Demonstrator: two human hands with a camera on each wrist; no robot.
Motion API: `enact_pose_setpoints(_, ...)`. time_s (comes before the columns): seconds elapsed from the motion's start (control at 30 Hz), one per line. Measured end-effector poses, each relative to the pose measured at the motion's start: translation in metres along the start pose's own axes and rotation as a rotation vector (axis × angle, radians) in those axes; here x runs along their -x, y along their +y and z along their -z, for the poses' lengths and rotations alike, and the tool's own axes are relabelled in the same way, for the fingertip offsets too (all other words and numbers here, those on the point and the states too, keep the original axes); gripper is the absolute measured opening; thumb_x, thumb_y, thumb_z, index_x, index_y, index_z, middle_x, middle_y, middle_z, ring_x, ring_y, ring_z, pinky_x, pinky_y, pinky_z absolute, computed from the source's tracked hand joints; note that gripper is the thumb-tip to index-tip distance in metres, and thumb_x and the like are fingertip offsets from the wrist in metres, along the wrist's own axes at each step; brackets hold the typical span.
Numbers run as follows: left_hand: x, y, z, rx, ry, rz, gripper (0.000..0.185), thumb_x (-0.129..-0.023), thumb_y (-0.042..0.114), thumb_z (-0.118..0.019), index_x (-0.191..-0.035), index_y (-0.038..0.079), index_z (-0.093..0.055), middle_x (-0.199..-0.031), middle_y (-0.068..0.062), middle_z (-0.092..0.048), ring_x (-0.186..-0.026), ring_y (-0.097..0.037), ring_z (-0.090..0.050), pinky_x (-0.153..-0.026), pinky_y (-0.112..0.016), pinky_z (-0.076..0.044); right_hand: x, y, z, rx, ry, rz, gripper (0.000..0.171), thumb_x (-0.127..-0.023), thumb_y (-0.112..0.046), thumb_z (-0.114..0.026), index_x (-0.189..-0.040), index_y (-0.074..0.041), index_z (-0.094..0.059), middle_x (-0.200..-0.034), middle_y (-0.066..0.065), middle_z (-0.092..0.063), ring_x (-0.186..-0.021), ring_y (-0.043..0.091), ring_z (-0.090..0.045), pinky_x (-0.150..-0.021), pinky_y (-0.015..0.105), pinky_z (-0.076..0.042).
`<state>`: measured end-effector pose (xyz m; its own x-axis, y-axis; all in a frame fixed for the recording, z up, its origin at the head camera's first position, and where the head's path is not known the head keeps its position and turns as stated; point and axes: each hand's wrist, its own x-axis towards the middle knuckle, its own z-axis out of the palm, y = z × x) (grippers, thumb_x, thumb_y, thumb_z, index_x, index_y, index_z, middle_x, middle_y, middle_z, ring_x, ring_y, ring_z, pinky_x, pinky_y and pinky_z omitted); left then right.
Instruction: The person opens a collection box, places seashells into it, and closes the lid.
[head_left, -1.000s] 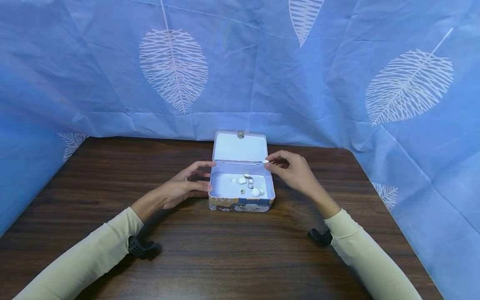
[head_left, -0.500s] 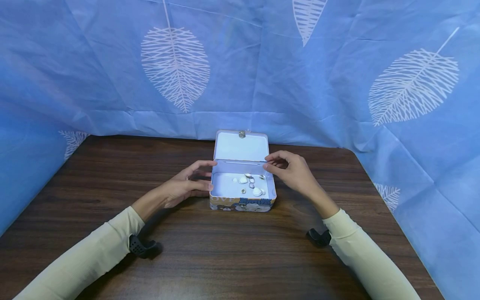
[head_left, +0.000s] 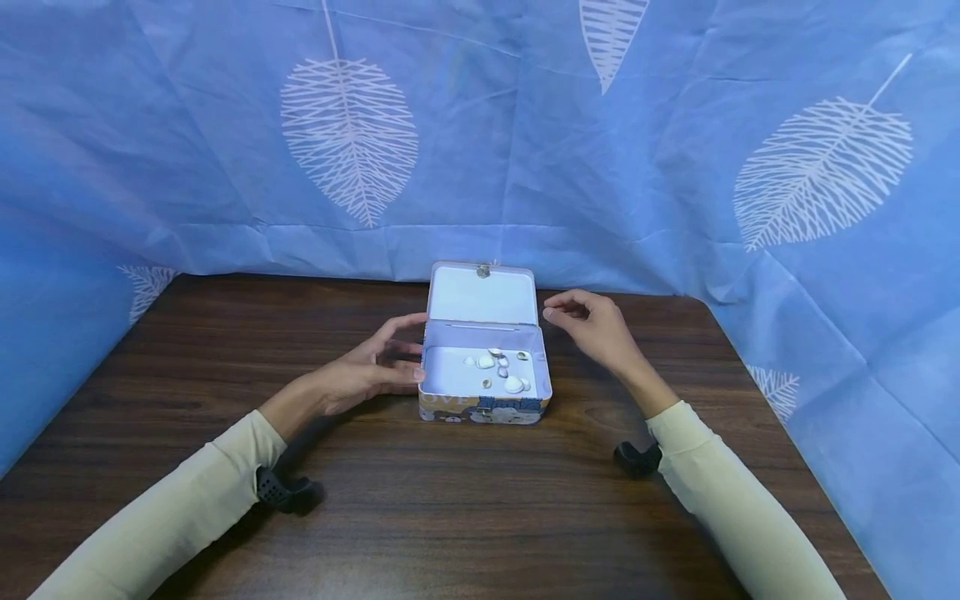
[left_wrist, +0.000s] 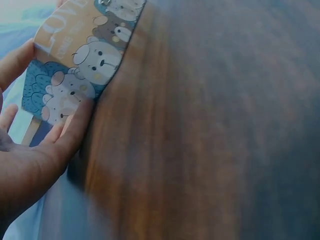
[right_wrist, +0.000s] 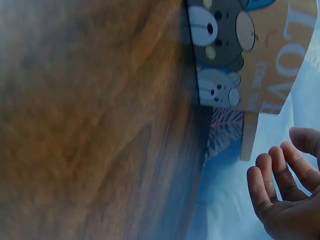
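A tin box (head_left: 484, 408) with a bear print stands on the table, its lid (head_left: 482, 293) raised at the back. Several small seashells (head_left: 513, 384) lie spread over its white floor. My left hand (head_left: 365, 371) rests against the box's left side, thumb and fingers spread along the wall. The left wrist view shows those fingers (left_wrist: 75, 130) on the printed side. Right of the lid, apart from the box, is my right hand (head_left: 596, 327), fingers loosely bent. In the right wrist view, nothing shows between the bent fingers (right_wrist: 282, 172).
The dark wooden table (head_left: 450, 508) extends around the box. A blue cloth with white leaf patterns (head_left: 480, 150) hangs behind it and along both sides. Black wrist straps (head_left: 285, 492) sit at both cuffs.
My right hand let go of a small shell, which now lies inside the box near its right wall. The hand then moved up and right, away from the rim. The left hand stayed at the box.
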<state>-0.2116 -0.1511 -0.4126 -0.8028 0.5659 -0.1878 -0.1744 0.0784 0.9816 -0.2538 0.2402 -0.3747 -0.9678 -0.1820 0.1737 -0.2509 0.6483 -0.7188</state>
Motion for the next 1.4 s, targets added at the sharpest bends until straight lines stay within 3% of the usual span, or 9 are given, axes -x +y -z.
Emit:
enact_pose_setpoints(0.13,-0.003,0.004,0.007,-0.009,-0.012,0.029,0.102,-0.109,0.015,-0.075,-0.181,0.042,-0.007,-0.176,-0.025,-0.026,-0.156,-0.049,-0.049,-0.124,-0.058,-0.055,-0.008,0.007,0.002,-0.034,-0.022,-0.037,0.038,-0.115,-0.034,-0.068,-0.139,-0.006,-0.076,-0.134,0.018,-0.078,-0.115,0.036,-0.070,-0.095,0.043,-0.057)
enact_pose_setpoints(0.23,-0.007,0.009,0.012,-0.014,0.015,0.057,0.095,-0.114,0.023,-0.069,-0.181,0.040,-0.004,-0.174,-0.026,-0.028,-0.153,-0.049,-0.053,-0.121,-0.058,-0.057,-0.014,0.011,0.001,-0.103,-0.047,-0.074,0.041,-0.116,-0.032,-0.065,-0.144,-0.002,-0.072,-0.142,0.021,-0.074,-0.124,0.041,-0.071,-0.107,0.053,-0.061)
enact_pose_setpoints(0.37,-0.021,0.018,0.017,-0.007,0.125,0.074,0.081,-0.119,0.031,-0.059,-0.182,0.027,-0.008,-0.174,-0.027,-0.032,-0.147,-0.044,-0.058,-0.120,-0.053,-0.059,-0.024,0.015,-0.003,-0.210,-0.076,-0.132,0.043,-0.119,-0.026,-0.061,-0.151,0.002,-0.067,-0.152,0.024,-0.068,-0.135,0.043,-0.070,-0.118,0.054,-0.060)
enact_pose_setpoints(0.5,-0.040,0.024,0.017,0.018,0.240,0.057,0.069,-0.122,0.028,-0.050,-0.181,0.012,-0.017,-0.175,-0.027,-0.037,-0.144,-0.039,-0.060,-0.125,-0.052,-0.055,-0.034,0.017,-0.010,-0.298,-0.092,-0.198,0.044,-0.120,-0.022,-0.058,-0.156,0.003,-0.063,-0.157,0.025,-0.065,-0.141,0.042,-0.068,-0.118,0.048,-0.061)
enact_pose_setpoints(0.7,-0.068,0.033,0.016,0.068,0.314,0.039,0.063,-0.122,0.019,-0.047,-0.178,0.002,-0.023,-0.175,-0.026,-0.040,-0.143,-0.036,-0.059,-0.130,-0.053,-0.051,-0.047,0.017,-0.018,-0.394,-0.107,-0.285,0.048,-0.120,-0.022,-0.056,-0.160,0.004,-0.057,-0.161,0.025,-0.062,-0.147,0.039,-0.065,-0.120,0.045,-0.060)
enact_pose_setpoints(0.83,-0.081,0.038,0.017,0.038,0.306,0.048,0.061,-0.122,0.016,-0.044,-0.177,-0.003,-0.024,-0.172,-0.027,-0.045,-0.137,-0.032,-0.062,-0.121,-0.045,-0.057,-0.051,0.018,-0.019,-0.437,-0.111,-0.313,0.050,-0.121,-0.023,-0.054,-0.162,0.006,-0.055,-0.158,0.027,-0.063,-0.136,0.029,-0.071,-0.121,0.041,-0.059)
enact_pose_setpoints(1.0,-0.092,0.040,0.017,0.005,0.305,0.074,0.052,-0.122,0.013,-0.043,-0.171,-0.006,-0.039,-0.148,-0.020,-0.059,-0.114,-0.021,-0.065,-0.096,-0.031,-0.062,-0.054,0.019,-0.019,-0.469,-0.143,-0.338,0.048,-0.121,-0.021,-0.053,-0.161,0.006,-0.056,-0.140,0.018,-0.070,-0.106,0.007,-0.075,-0.112,0.033,-0.064)
enact_pose_setpoints(1.17,-0.098,0.040,0.016,0.020,0.347,0.057,0.048,-0.120,0.008,-0.047,-0.165,-0.008,-0.047,-0.131,-0.012,-0.062,-0.101,-0.015,-0.064,-0.085,-0.025,-0.062,-0.058,0.016,-0.018,-0.477,-0.167,-0.339,0.046,-0.121,-0.020,-0.055,-0.161,0.002,-0.058,-0.127,0.007,-0.074,-0.097,0.003,-0.075,-0.107,0.030,-0.066)
enact_pose_setpoints(1.4,-0.096,0.046,0.016,0.055,0.404,0.027,0.047,-0.117,0.004,-0.054,-0.163,-0.004,-0.051,-0.128,-0.011,-0.065,-0.095,-0.015,-0.066,-0.078,-0.024,-0.064,-0.064,0.011,-0.016,-0.477,-0.162,-0.324,0.049,-0.121,-0.020,-0.053,-0.166,0.000,-0.053,-0.148,0.019,-0.066,-0.105,0.006,-0.072,-0.107,0.028,-0.065)
